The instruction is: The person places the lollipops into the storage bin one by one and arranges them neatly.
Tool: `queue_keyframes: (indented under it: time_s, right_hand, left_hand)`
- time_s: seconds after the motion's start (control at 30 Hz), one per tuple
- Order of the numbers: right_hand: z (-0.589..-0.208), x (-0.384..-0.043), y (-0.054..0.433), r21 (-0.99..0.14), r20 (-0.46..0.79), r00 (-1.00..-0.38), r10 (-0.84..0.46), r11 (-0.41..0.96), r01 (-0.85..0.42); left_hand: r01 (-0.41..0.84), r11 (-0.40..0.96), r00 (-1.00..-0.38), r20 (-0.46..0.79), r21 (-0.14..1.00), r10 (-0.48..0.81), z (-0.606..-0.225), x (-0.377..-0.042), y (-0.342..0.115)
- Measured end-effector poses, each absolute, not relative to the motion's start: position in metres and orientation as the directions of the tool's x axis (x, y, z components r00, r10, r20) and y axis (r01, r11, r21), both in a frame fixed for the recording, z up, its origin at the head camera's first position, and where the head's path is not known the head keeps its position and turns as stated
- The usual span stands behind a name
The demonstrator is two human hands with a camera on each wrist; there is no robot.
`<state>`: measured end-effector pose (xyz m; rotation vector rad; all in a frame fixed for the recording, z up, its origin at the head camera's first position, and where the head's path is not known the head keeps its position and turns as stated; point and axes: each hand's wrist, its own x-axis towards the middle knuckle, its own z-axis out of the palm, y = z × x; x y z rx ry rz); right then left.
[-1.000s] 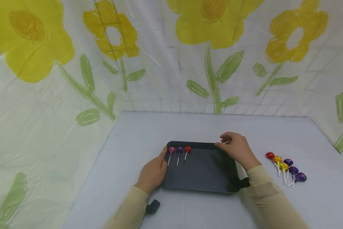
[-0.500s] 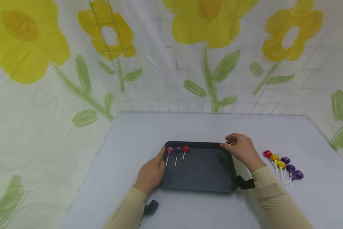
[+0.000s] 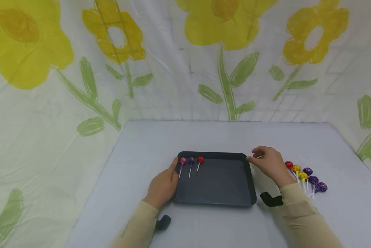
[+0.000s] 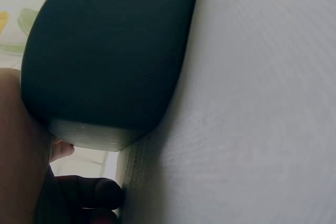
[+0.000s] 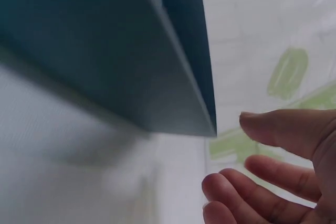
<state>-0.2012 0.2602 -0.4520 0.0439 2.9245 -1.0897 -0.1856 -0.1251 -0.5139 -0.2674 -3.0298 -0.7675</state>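
Observation:
A dark grey rectangular tray (image 3: 216, 198) lies on the white table. Three lollipops line its upper left part: a pink one (image 3: 182, 161), a purple one (image 3: 190, 161) and a red one (image 3: 200, 160), sticks toward the person. My left hand (image 3: 163, 186) holds the tray's left wall, the thumb side at the rim and a fingertip against the outside. Just off the upper right corner is my right hand (image 3: 268, 163), fingers loosely bent with nothing between them; the right wrist view shows a gap between its thumb (image 5: 273, 127) and the tray corner.
A loose cluster of red, yellow and purple lollipops (image 3: 303, 176) lies on the table (image 3: 154, 141), partly behind the right forearm. A white sheet (image 3: 173, 89) printed with yellow flowers hangs behind and to the sides. Each wrist wears a black camera mount (image 3: 270, 199).
My right hand has moved right, from over the tray's upper right rim to just outside the corner. The left hand and the lollipops keep their places on the tray; the head view shifted slightly.

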Motion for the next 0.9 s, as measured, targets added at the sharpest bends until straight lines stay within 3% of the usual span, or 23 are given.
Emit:
queue_keyframes:
  time_s: [0.9]
  right_hand:
    - [-0.462, -0.178, 0.342, -0.575, -0.022, -0.992, 0.127, 0.810, 0.116]
  left_hand:
    - [0.172, 0.862, -0.985, 0.060, 0.476, 0.163, -0.515, -0.185, -0.125]
